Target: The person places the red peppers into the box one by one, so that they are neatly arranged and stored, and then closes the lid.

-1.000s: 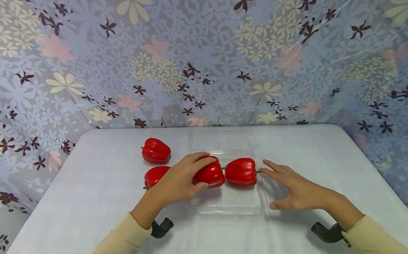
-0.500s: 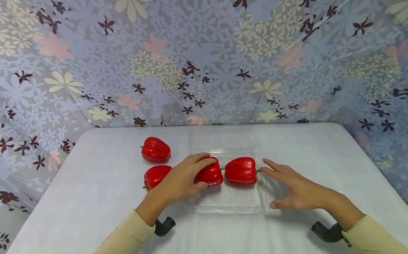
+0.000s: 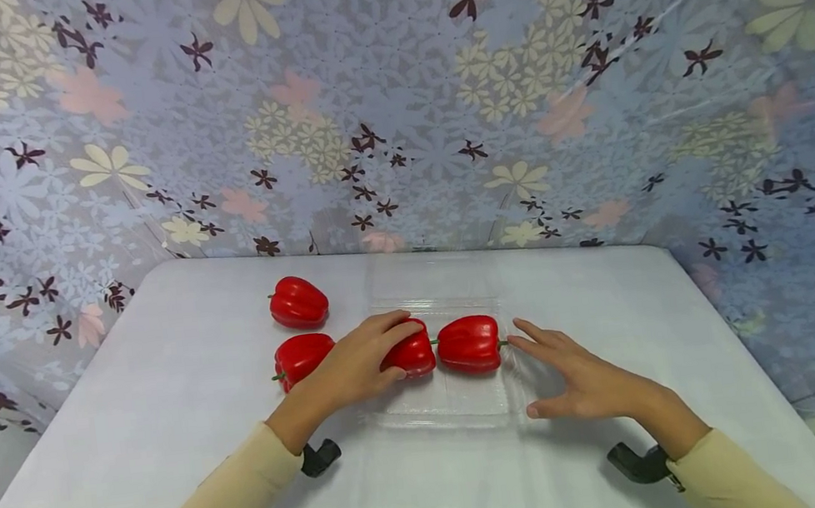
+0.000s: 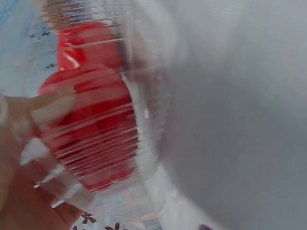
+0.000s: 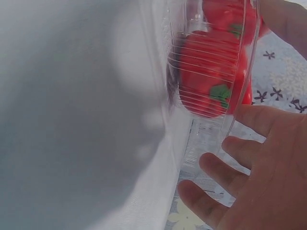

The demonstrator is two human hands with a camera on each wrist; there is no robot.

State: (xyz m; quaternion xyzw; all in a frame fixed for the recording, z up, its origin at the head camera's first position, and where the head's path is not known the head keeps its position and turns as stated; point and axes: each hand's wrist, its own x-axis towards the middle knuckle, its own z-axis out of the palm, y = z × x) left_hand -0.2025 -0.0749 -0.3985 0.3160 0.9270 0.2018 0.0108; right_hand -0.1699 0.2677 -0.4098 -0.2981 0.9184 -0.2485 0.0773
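Note:
In the head view my left hand (image 3: 356, 367) grips a red bell pepper (image 3: 413, 355), thumb in front and fingers over its top. This pepper is in a clear plastic clamshell container (image 3: 440, 411), partly hidden by the hand. Beside it on the right lies a second red bell pepper (image 3: 469, 346) with its green stem pointing right. My right hand (image 3: 580, 375) is spread at the container's right side and holds nothing. From the right wrist view, the ribbed clear wall of the container (image 5: 216, 62) stands close to the straight fingers (image 5: 211, 165).
Left of the container, two more red bell peppers lie on the white-covered table (image 3: 169, 415): one farther back (image 3: 298, 302), one nearer (image 3: 301, 357) and partly behind my left arm. The container's transparent lid (image 3: 429, 277) lies folded back toward the flowered cloth (image 3: 390, 105) behind.
The head view has shifted slightly, so everything appears a little farther left. My left hand keeps its grip on the pepper, and the right hand stays spread at the container's side.

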